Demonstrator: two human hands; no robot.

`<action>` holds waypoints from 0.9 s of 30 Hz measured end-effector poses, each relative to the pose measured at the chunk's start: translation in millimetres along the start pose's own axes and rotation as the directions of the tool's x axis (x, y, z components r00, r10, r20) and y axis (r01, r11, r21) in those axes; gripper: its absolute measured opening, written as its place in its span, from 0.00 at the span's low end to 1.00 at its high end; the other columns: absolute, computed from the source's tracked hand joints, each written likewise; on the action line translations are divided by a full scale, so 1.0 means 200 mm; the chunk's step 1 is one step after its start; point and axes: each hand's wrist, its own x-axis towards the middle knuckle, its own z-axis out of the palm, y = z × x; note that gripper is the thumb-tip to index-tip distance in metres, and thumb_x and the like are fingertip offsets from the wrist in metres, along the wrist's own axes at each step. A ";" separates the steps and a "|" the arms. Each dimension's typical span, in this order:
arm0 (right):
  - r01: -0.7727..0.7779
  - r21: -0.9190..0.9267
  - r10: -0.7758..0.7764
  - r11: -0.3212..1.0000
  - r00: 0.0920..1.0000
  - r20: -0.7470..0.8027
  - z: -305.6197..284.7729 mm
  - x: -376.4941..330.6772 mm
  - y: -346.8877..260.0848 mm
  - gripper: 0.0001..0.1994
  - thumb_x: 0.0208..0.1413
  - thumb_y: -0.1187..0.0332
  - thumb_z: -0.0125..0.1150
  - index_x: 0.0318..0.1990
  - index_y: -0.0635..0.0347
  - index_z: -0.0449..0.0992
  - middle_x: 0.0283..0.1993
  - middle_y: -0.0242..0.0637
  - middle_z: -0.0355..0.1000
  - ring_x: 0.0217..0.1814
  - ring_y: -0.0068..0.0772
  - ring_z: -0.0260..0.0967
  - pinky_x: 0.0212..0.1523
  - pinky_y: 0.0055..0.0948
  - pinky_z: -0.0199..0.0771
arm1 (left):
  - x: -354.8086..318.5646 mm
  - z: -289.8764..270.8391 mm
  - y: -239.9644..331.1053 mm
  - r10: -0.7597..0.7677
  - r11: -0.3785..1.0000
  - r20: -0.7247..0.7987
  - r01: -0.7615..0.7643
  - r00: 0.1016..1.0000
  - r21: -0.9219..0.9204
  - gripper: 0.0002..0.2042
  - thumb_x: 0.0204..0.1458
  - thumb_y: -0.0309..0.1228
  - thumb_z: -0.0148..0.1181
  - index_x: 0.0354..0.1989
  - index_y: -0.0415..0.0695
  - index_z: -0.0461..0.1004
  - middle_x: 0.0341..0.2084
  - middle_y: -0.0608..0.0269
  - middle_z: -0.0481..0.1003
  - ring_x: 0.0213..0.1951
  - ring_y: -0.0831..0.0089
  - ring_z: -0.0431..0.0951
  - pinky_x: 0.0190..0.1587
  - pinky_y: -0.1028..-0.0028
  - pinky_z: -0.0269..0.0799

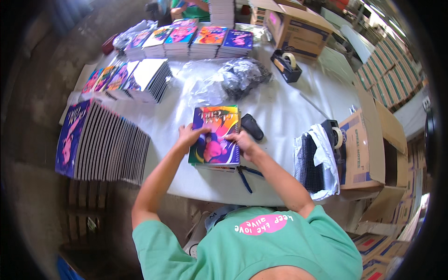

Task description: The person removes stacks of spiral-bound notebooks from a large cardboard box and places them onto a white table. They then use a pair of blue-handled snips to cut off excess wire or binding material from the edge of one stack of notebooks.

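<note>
A small stack of spiral notebooks lies before me at the middle of the table's near side. The top spiral notebook (215, 148) has a colourful cover of purple, pink, orange and green, with its binding along the right edge. My left hand (190, 136) grips its left edge, thumb over the cover. On the opposite edge, my right hand (243, 143) holds the notebook with its thumb on the front. Fingers under the edges are partly hidden. Just beyond the right hand is a black pouch-like object (252, 126). Pliers with dark blue handles (245, 180) rest below the stack.
Leaning notebooks (105, 140) fill the left side. More notebook stacks (205, 42) line the back, near crumpled clear plastic (238, 79). Rightward are a tape dispenser (286, 66), a wrapped bundle of black binding coils (313, 163) and an open carton (359, 149). A person (190, 10) sits opposite.
</note>
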 end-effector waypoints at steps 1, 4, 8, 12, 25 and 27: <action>0.115 -0.160 -0.129 0.980 0.988 -0.081 0.07 -0.02 0.00 0.11 0.49 0.73 0.57 0.40 0.70 0.73 0.30 0.39 0.75 0.25 0.28 0.75 0.31 0.28 0.80 | 0.05 -0.01 -0.12 0.092 0.995 -0.028 -0.091 0.995 0.027 0.30 0.41 0.41 0.69 0.51 0.38 0.68 0.37 0.52 0.75 0.36 0.69 0.79 0.34 0.67 0.79; 0.141 -0.068 -0.148 0.988 0.983 -0.110 0.05 0.00 0.04 0.25 0.49 0.68 0.61 0.52 0.73 0.62 0.46 0.48 0.69 0.35 0.34 0.73 0.32 0.30 0.78 | -0.03 0.02 -0.05 -0.085 0.960 0.168 0.126 0.982 -0.250 0.30 0.47 0.36 0.65 0.55 0.39 0.57 0.40 0.52 0.72 0.36 0.66 0.78 0.35 0.64 0.79; 0.096 -0.800 -0.431 0.592 0.877 -0.214 0.09 -0.15 -0.03 0.47 0.45 0.49 0.65 0.65 0.66 0.46 0.67 0.54 0.45 0.70 0.50 0.41 0.69 0.42 0.41 | -0.05 0.02 -0.01 -0.159 0.943 0.226 0.216 0.961 -0.253 0.20 0.51 0.35 0.61 0.50 0.41 0.65 0.36 0.61 0.74 0.37 0.70 0.77 0.39 0.68 0.76; 0.634 -0.663 -0.500 0.397 0.756 0.423 -0.08 -0.64 -0.30 0.36 0.53 0.59 0.60 0.65 0.66 0.52 0.66 0.51 0.50 0.68 0.50 0.48 0.66 0.42 0.48 | -0.12 -0.04 0.05 0.189 0.978 -0.218 -0.162 0.957 0.134 0.41 0.46 0.42 0.66 0.65 0.41 0.49 0.62 0.52 0.56 0.64 0.62 0.53 0.65 0.63 0.45; -0.037 -0.975 -0.961 0.217 0.168 -0.220 -0.96 -2.46 -0.52 0.21 0.46 0.68 0.67 0.49 0.62 0.74 0.53 0.44 0.68 0.54 0.44 0.67 0.53 0.35 0.68 | -1.13 2.12 1.54 0.300 0.714 0.954 -0.661 -0.012 -0.233 0.32 0.47 0.43 0.64 0.54 0.30 0.63 0.44 0.51 0.70 0.48 0.64 0.71 0.54 0.68 0.63; -0.165 -0.940 -0.954 0.298 -0.036 -0.296 -1.17 -2.50 -0.54 0.20 0.47 0.67 0.66 0.49 0.59 0.74 0.55 0.44 0.66 0.56 0.45 0.66 0.54 0.36 0.66 | -1.06 2.59 1.43 0.102 0.837 0.993 -0.545 0.064 -0.051 0.34 0.50 0.50 0.59 0.58 0.38 0.60 0.51 0.47 0.67 0.57 0.60 0.65 0.61 0.65 0.56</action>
